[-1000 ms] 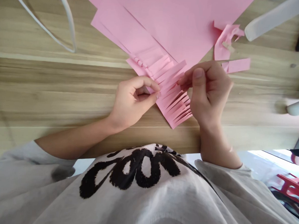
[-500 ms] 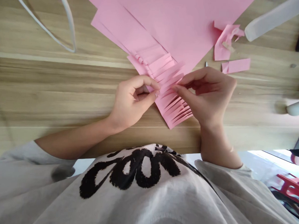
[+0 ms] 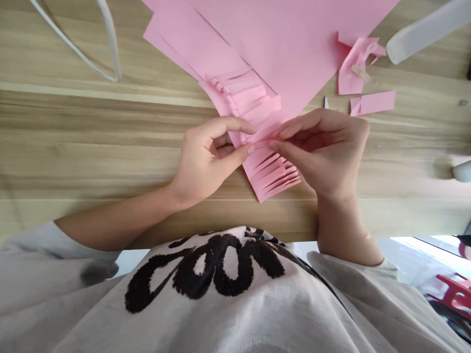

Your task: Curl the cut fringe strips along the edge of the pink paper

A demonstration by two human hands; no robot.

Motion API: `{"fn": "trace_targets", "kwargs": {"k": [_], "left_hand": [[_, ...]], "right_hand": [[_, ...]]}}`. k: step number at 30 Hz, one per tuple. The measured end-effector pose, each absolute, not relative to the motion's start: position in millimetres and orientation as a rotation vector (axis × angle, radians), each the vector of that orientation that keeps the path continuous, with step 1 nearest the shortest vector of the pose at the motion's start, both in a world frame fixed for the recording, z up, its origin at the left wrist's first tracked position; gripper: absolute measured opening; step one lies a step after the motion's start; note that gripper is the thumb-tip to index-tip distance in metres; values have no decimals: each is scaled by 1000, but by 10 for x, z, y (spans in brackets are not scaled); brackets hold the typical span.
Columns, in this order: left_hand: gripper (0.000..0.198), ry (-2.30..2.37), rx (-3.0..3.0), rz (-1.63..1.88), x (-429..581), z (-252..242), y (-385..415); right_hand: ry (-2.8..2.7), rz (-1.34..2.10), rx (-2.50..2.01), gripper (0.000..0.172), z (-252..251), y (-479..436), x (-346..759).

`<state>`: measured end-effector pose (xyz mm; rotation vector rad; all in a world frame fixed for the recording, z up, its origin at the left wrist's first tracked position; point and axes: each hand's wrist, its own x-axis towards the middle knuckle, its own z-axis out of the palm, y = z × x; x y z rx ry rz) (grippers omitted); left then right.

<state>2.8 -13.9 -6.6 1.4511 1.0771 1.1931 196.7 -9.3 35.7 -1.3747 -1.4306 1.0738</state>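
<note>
A pink paper strip [image 3: 267,181] with one edge cut into a fringe lies slantwise on the table in front of me. Toward its far end several fringe pieces are folded over or rolled up along the uncut side. Between thumb and forefinger, my right hand [image 3: 324,149] pinches one of the thin fringe pieces. My left hand [image 3: 208,156] rests at the uncut edge; its thumb tip touches the paper, and the forefinger is lifted a little away from the thumb. Beneath the strip's far end is a large pink sheet [image 3: 306,38].
Pink paper scraps [image 3: 351,72] and a small folded pink piece [image 3: 373,103] lie to the right. A pale, long rounded object [image 3: 428,36] is at the upper right. A white cable [image 3: 108,38] loops at the upper left of the wooden table [image 3: 83,131].
The fringed strip has shifted slightly left, and another fringe piece lies folded across near its middle. My left forefinger has parted from the thumb. The right hand has moved slightly left.
</note>
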Motion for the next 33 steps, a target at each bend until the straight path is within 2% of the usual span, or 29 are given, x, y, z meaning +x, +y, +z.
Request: {"fn": "trace_targets", "kwargs": {"k": [16,24,33], "left_hand": [[17,1132,1416,1103,26,-2,-133],[19,1165,1461,1141,26,-10,-136],[10,1120,1381,1179,42,44,-133]], "right_hand": [[-1534,923,-1381,9,282,-93,2002],[-1542,863,-1357,19,336,-139,1976],[-1452,1063,-1324,12,342,-109,1965]]}}
